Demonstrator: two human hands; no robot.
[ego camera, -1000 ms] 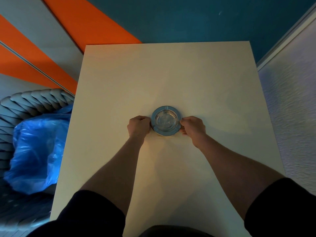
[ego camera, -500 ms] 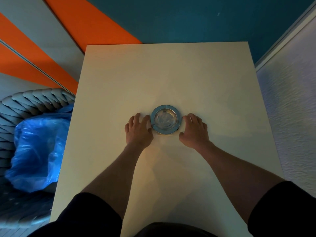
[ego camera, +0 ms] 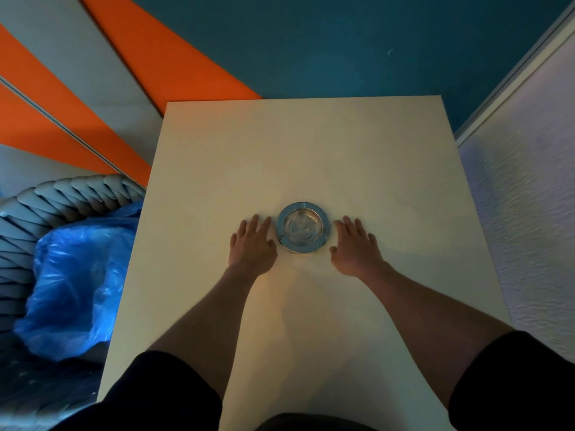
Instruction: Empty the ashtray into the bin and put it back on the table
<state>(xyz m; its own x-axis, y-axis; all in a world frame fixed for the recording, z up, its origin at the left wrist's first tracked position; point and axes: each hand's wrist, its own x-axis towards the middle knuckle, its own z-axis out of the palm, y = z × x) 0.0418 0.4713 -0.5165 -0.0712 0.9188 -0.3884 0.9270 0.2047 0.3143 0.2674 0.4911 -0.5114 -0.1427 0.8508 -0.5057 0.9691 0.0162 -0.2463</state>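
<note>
A round metal ashtray sits upright near the middle of the cream table; its bowl looks bare. My left hand lies flat on the table just left of it, fingers spread, a small gap from the rim. My right hand lies flat just right of it, fingers spread, holding nothing. The woven grey bin with a blue plastic liner stands on the floor at the table's left side.
A teal wall lies beyond the table's far edge, with orange and grey panels at the upper left. A white textured wall runs close along the table's right edge. My dark sleeves fill the bottom of the view.
Both hands let go of the ashtray's rim, opened, and came to rest flat on the table a little apart from it. The ashtray stayed in place.
</note>
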